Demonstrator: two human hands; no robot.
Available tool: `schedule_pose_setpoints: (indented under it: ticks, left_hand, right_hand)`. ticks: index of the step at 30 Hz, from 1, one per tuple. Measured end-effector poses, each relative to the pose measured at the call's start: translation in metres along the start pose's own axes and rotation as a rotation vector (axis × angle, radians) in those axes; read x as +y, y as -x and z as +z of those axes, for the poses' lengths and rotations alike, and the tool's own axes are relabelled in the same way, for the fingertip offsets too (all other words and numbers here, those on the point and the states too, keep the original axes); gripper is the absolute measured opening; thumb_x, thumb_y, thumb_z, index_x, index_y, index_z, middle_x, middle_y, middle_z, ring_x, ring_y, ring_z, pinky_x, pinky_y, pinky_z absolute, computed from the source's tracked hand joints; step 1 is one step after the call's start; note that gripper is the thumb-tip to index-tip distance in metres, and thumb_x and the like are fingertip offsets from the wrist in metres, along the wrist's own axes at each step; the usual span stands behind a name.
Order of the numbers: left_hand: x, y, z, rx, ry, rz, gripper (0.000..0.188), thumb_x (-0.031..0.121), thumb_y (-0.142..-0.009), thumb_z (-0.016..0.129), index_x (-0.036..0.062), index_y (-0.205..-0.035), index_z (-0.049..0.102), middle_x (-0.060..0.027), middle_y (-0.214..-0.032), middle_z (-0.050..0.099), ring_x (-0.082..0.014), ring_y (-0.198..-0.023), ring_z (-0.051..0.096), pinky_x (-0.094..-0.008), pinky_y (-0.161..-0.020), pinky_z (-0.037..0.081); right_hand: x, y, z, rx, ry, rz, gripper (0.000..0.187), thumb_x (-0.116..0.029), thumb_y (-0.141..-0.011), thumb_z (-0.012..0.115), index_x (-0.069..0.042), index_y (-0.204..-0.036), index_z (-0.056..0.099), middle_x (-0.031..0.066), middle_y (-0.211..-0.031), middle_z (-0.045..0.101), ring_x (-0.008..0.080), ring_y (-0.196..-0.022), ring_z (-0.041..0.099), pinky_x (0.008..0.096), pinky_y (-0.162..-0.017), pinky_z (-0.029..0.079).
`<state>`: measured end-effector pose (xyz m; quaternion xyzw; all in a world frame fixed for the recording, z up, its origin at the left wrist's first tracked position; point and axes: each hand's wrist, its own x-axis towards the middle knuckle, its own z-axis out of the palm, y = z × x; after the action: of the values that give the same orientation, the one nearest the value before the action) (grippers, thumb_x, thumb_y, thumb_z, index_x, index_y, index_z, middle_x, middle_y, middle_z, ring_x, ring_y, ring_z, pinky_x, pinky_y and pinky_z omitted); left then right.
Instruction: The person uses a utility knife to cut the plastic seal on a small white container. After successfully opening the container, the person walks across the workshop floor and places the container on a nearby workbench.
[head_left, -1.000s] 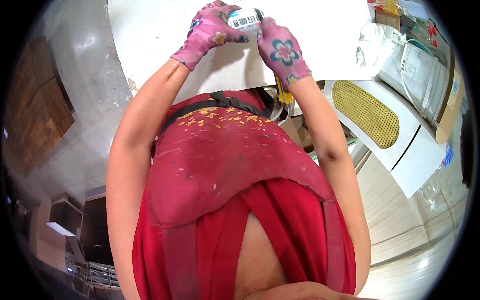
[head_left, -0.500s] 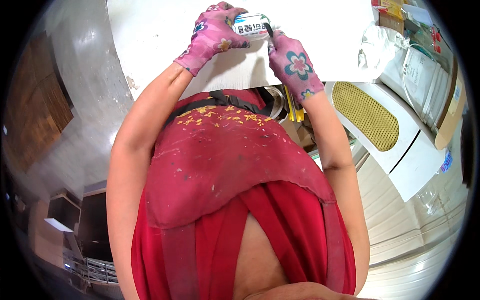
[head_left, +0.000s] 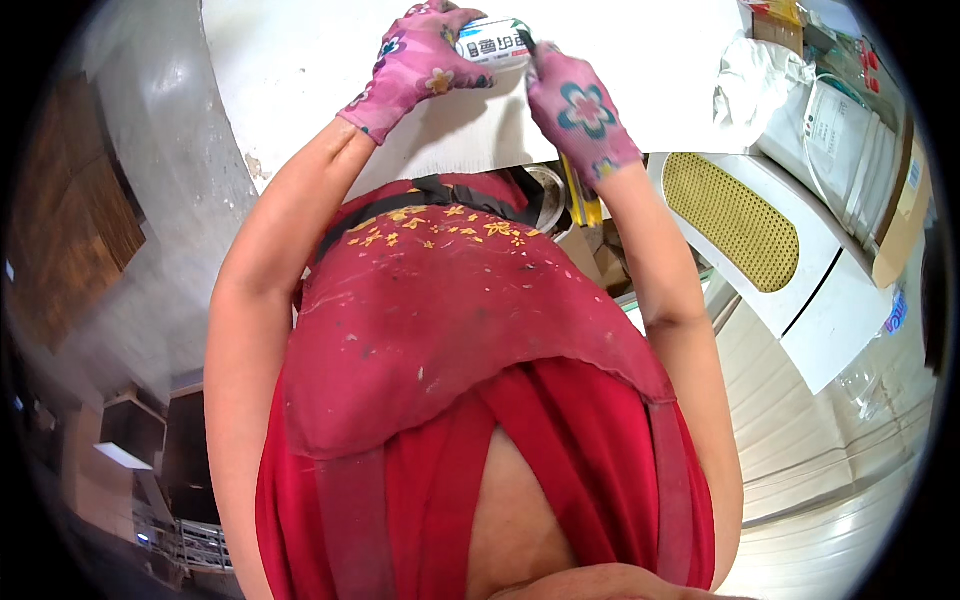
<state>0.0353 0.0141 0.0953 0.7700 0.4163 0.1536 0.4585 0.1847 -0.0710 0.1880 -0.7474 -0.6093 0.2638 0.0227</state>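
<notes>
Near the top of the head view, a small white rounded container (head_left: 492, 44) with dark print and a blue-green patch lies on its side over the white tabletop (head_left: 330, 60). My left hand (head_left: 425, 60), in a pink flowered glove, is closed round its left end, with the thumb along the near side. My right hand (head_left: 582, 105), gloved alike, pinches a thin dark tool (head_left: 526, 40) whose tip is at the container's right end. Most of that tool is hidden by the fingers, so its kind is unclear.
A crumpled white sheet (head_left: 755, 95) and a white bucket (head_left: 835, 140) with a wire handle stand at the right. Nearer lies a yellow perforated pad (head_left: 735, 225) on a white surface. Yellow-handled items (head_left: 583, 205) sit below the table's front edge, close to my right forearm.
Both hands and the container have shifted slightly left and upward in the picture. The dark tool has stayed at the container's right end, now tilted differently.
</notes>
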Motion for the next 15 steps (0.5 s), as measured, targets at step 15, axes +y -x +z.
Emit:
schedule_pose_setpoints:
  ticks: [15]
  left_hand:
    - [-0.012, -0.009, -0.011, -0.161, -0.134, -0.040, 0.085, 0.043, -0.055, 0.085, 0.0112, -0.129, 0.056, -0.0118, -0.116, 0.061, -0.0256, -0.099, 0.064, -0.0340, -0.091, 0.051]
  right_hand:
    - [0.035, 0.075, 0.026, 0.043, -0.673, 0.509, 0.027, -0.024, -0.098, 0.047, -0.002, -0.107, 0.059, 0.0114, -0.067, 0.059, 0.0166, -0.060, 0.060, 0.0307, -0.054, 0.047]
